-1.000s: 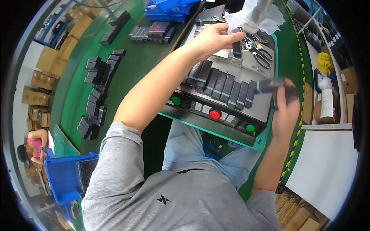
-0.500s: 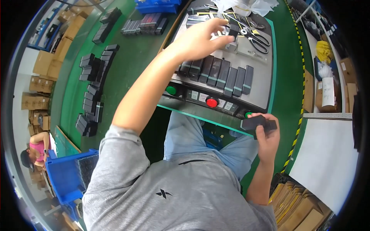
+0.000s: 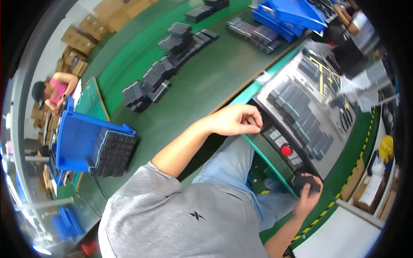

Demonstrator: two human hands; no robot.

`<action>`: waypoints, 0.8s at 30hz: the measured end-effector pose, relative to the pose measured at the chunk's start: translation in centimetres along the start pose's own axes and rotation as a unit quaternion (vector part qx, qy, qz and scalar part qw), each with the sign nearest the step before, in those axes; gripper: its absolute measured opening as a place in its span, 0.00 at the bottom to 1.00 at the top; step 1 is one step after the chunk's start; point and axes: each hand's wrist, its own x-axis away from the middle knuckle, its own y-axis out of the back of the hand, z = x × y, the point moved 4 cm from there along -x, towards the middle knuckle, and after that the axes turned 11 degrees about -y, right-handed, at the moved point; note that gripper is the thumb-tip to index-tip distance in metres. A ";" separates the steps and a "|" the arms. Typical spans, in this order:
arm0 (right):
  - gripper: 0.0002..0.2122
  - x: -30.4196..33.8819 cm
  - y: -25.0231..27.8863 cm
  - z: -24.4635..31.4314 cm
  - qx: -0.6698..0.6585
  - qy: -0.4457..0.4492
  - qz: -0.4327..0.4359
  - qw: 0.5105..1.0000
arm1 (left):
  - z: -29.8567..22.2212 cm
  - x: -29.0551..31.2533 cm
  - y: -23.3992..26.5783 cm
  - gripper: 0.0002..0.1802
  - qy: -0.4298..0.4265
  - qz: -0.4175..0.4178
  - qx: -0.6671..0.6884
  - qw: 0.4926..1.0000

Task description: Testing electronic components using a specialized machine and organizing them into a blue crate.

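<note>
My left hand hovers by the left end of the machine's front panel, its thumb and fingers curled together; whether anything small is between them is hidden. In my right hand is a black rectangular block, gripped at the panel's near right corner. Behind the panel, a row of black blocks with pale stripes lies on the light metal worktop. A red push button sits on the panel between my hands.
Scissors lie at the worktop's right side. More black blocks stand in stacks on the green table. At the left a blue crate holds black pieces, and a person in pink sits beyond. Blue bins are at the far edge.
My view has swung to the left. My left hand has drawn back from a black block at the worktop's far side to the front panel. My right hand still holds its block.
</note>
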 end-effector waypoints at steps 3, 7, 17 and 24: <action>0.17 -0.2 0.7 1.2 -0.094 0.006 0.046 0.994 | -5.4 0.2 5.7 0.07 -0.082 -0.231 -0.090 0.965; 0.20 -1.4 1.2 4.2 -0.203 0.017 0.092 0.975 | -10.4 1.1 17.7 0.27 -0.176 -0.476 -0.467 0.724; 0.22 -9.6 1.1 8.3 -0.309 -0.072 0.016 0.948 | -10.4 2.1 27.2 0.49 0.074 -0.434 -0.630 0.640; 0.22 -17.4 -0.9 11.6 0.024 0.020 -0.040 0.999 | -12.9 1.6 20.5 0.29 -0.116 -0.478 -0.258 0.832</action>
